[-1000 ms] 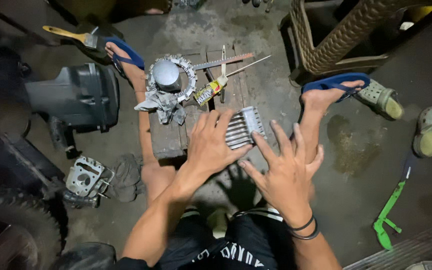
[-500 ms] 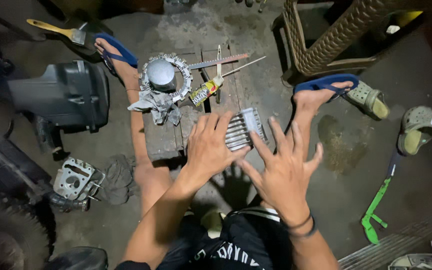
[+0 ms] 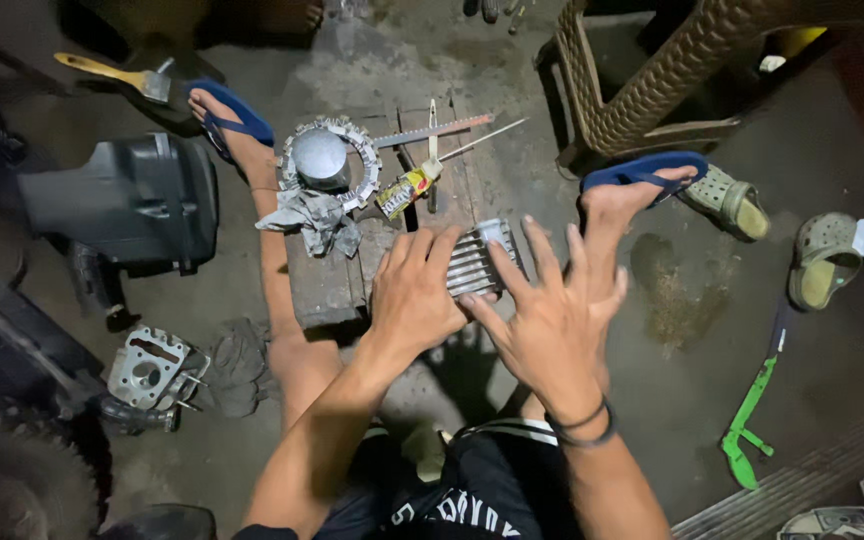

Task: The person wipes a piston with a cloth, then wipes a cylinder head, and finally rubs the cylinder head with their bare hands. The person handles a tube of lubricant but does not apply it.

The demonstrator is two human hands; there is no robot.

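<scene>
Metal finned engine part (image 3: 480, 262) lies slanted on wooden block (image 3: 327, 285), left hand (image 3: 414, 290) and right hand (image 3: 552, 320) pressing it, fingers spread.

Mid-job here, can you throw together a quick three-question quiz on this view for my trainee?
1. True or false: the left hand lies flat on the finned metal part.
2. Which lies just beyond the finned part on the wooden block? A) a yellow tube, B) a green tool, C) a paintbrush.
3. Fill in: the right hand hovers with fingers ____ beside the finned part.

Key
1. True: its palm and fingers cover the part's near left side.
2. A: the yellow tube lies on the block; the green tool and the paintbrush lie on the floor.
3. Spread; whether it touches the part is unclear.
</scene>
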